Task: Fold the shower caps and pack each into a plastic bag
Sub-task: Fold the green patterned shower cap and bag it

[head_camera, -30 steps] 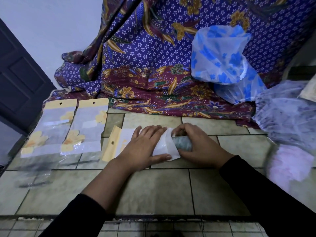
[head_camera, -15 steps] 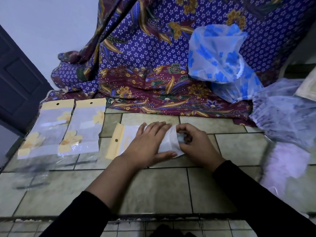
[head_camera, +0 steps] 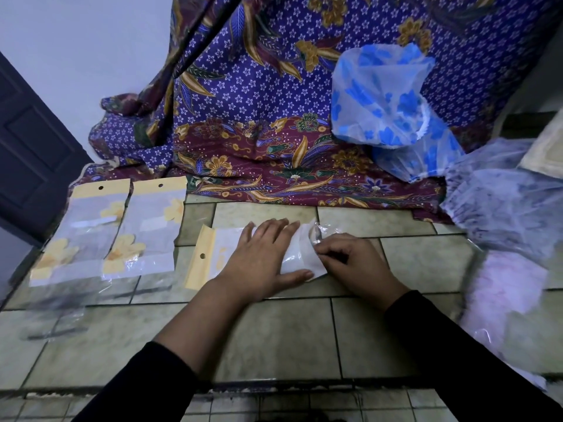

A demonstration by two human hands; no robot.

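A clear plastic bag [head_camera: 227,249] with a yellow header strip lies sideways on the tiled surface [head_camera: 274,339]. My left hand [head_camera: 262,260] rests flat on the bag's middle with its fingers spread, pressing it down. My right hand [head_camera: 353,266] is at the bag's open right end, with its fingertips pinched on the clear flap. The folded shower cap is hidden inside the bag, under my hands. Loose shower caps lie to the right: a blue-flowered one [head_camera: 380,99], a grey-purple heap [head_camera: 502,202] and a pink one [head_camera: 502,300].
Two packed bags [head_camera: 82,236] [head_camera: 146,233] with yellow headers lie side by side at the left. A purple batik cloth [head_camera: 259,117] hangs behind and drapes onto the tiles. The tiled surface ends at a front edge [head_camera: 274,386]. A dark door [head_camera: 30,147] stands at the far left.
The grey-blue folded cap that showed at the bag's mouth has slid inside and out of sight. My right hand has closed in toward the bag's opening; my left hand has stayed flat.
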